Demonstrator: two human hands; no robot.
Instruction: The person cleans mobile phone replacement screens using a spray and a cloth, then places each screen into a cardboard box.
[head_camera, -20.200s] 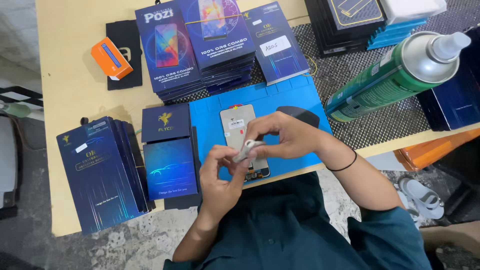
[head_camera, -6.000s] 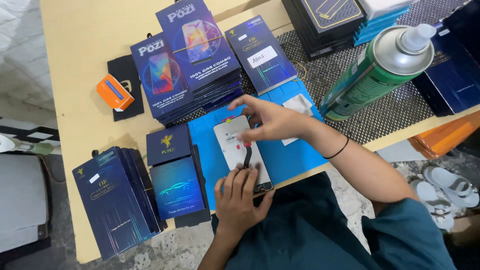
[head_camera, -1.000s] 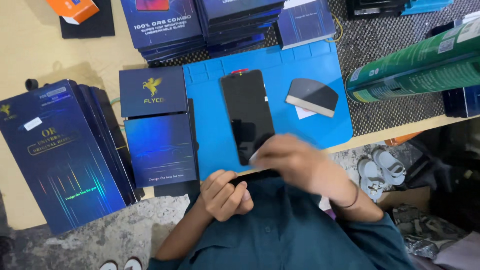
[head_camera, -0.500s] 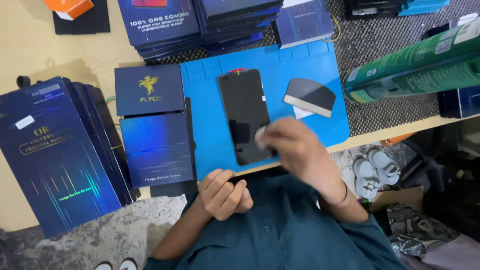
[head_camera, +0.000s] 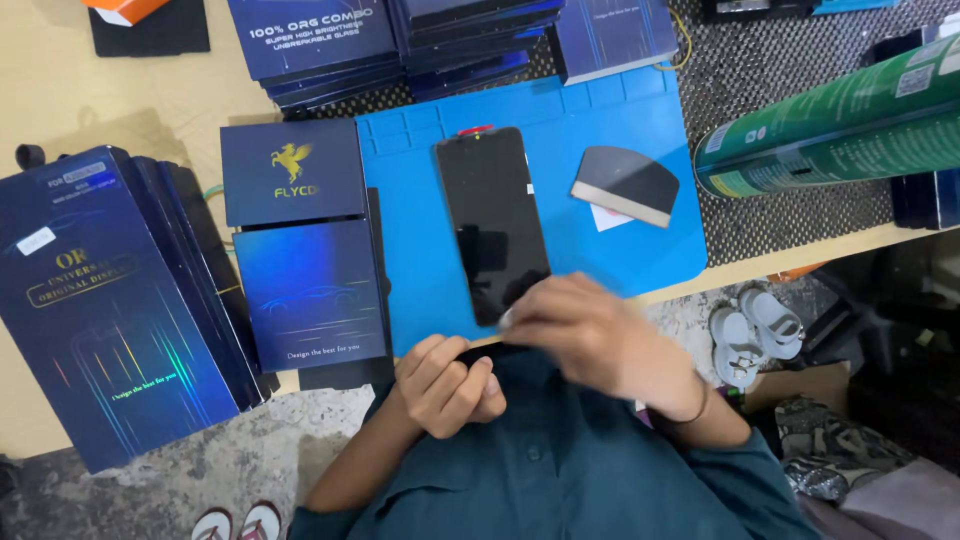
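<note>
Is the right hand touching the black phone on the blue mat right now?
Touching. The head view shows the right hand, motion-blurred, with its fingertips overlapping the near bottom corner of the black phone on the blue mat, no gap visible.

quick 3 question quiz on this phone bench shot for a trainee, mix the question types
1. True or false: the phone lies screen up on the blue mat.
2. Which hand is at the phone's near end? A) left hand B) right hand C) neither
3. Fill in: the dark wedge-shaped scraper lies on the mat to the ____ of the phone, as the camera sees it.

Key
1. True: its dark glass faces up.
2. B: the right hand is at the near end, something small and pale at its fingertips; the left hand is curled into a fist at the table edge, off the phone.
3. right
</note>
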